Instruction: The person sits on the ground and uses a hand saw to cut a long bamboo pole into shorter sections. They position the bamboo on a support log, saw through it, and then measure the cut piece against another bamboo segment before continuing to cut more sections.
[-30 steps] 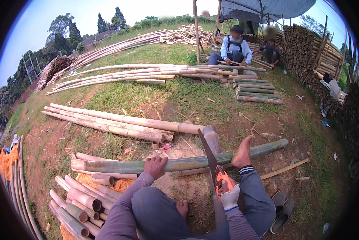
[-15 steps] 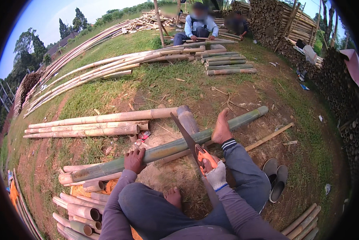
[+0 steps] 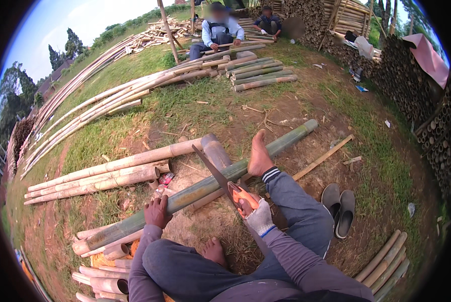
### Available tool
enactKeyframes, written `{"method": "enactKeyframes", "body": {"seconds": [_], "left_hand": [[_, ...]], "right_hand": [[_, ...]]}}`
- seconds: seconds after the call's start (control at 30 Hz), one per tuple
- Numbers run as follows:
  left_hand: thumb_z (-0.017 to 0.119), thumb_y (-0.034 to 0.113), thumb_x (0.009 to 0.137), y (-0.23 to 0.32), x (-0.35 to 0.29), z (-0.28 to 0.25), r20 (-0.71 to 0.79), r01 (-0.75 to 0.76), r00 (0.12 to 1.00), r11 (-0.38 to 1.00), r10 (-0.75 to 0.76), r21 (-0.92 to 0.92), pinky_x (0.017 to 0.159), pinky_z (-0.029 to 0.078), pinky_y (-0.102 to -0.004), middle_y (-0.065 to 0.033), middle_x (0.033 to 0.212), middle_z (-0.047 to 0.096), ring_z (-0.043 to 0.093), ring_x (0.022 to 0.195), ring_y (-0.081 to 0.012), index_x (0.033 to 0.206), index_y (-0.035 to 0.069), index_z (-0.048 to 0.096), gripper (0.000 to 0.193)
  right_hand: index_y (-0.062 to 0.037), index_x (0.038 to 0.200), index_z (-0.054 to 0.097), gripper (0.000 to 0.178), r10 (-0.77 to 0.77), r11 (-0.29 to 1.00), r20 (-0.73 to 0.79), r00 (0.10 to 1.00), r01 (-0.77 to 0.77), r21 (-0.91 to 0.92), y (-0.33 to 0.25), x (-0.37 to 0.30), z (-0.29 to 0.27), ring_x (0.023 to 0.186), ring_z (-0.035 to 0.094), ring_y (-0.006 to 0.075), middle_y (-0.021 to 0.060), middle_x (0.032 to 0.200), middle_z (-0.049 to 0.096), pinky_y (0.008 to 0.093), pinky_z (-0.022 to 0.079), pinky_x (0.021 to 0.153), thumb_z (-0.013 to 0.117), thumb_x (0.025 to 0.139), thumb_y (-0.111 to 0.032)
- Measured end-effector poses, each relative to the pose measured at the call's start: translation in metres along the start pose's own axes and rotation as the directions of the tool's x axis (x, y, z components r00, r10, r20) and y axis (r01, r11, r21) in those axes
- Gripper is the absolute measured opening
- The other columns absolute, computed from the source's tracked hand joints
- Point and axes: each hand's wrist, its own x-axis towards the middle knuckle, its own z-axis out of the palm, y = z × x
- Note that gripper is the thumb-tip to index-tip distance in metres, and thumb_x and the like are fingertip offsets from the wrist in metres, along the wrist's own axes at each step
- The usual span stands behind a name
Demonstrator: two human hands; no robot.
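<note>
A long green bamboo pole lies slantwise before me, propped on other bamboo. My left hand is bare and closed over the pole toward its near left end. In a glove that leaves the fingertips free, my right hand is wrapped round the orange handle of a hand saw. The saw's blade points up and away to the left and crosses the pole just left of my bare foot, which presses against the pole. I cannot tell whether the teeth sit in a cut.
Pale bamboo poles lie at the left, cut tubes at the lower left. Dark slip-on shoes and a split bamboo strip lie at the right. Green tubes are farther off. Two people sit at the back.
The whole view has swung a little to the right, so things sit farther left. Both hands keep their holds on the pole and the saw; the saw stays across the pole.
</note>
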Motion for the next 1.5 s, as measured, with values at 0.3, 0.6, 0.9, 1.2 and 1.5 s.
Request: {"method": "enactKeyframes", "body": {"seconds": [0.3,0.6,0.9,1.2,1.5], "left_hand": [[0.095,0.037,0.068,0.001,-0.001,-0.002,-0.010,-0.006,1.000,1.000,0.006,0.015,0.096,0.051,-0.0541,-0.0095,0.120,0.067,0.066,0.114,-0.0338,0.143,0.022,0.053,0.087],[0.095,0.038,0.068,-0.001,0.000,0.001,-0.017,-0.011,1.000,0.999,0.012,0.036,0.096,0.051,-0.0535,-0.0089,0.121,0.067,0.066,0.114,-0.0334,0.142,0.022,0.052,0.087],[0.096,0.037,0.068,0.003,-0.001,-0.001,0.016,0.009,1.000,1.000,-0.009,0.026,0.097,0.050,-0.0537,-0.0086,0.121,0.067,0.066,0.114,-0.0332,0.142,0.022,0.051,0.088],[0.095,0.035,0.069,0.003,-0.001,-0.003,0.003,0.016,1.000,1.000,-0.016,0.006,0.097,0.050,-0.0538,-0.0089,0.123,0.068,0.067,0.115,-0.0332,0.142,0.022,0.051,0.086],[0.095,0.038,0.069,0.000,0.000,0.003,0.009,0.009,1.000,0.999,-0.009,0.032,0.098,0.050,-0.0530,-0.0090,0.124,0.067,0.066,0.115,-0.0326,0.145,0.022,0.050,0.090]], "right_hand": [[-0.0012,0.126,0.070,0.038,-0.079,0.997,-0.026,0.997,0.079,-0.015,0.018,0.007,-0.002,0.076,0.062,0.0078,0.0039,0.094,0.073,0.0279,0.053,0.068,0.077,0.102,-0.031],[-0.0027,0.127,0.070,0.038,-0.071,0.996,-0.026,0.997,0.070,-0.050,0.014,0.006,-0.003,0.071,0.061,0.0073,0.0015,0.086,0.070,0.0270,0.050,0.065,0.076,0.102,-0.031],[-0.0019,0.125,0.070,0.036,-0.102,0.992,-0.023,0.994,0.100,-0.078,0.014,0.005,-0.003,0.070,0.062,0.0072,0.0014,0.087,0.070,0.0259,0.050,0.062,0.075,0.103,-0.030],[-0.0021,0.123,0.071,0.041,0.004,1.000,0.006,1.000,-0.004,-0.026,-0.020,0.013,0.009,0.071,0.062,0.0081,0.0011,0.087,0.070,0.0276,0.052,0.064,0.076,0.102,-0.037],[-0.0022,0.124,0.071,0.039,-0.045,0.992,-0.024,0.999,0.041,-0.116,-0.008,0.008,0.003,0.070,0.061,0.0073,0.0003,0.085,0.069,0.0266,0.051,0.063,0.076,0.102,-0.035]]}}
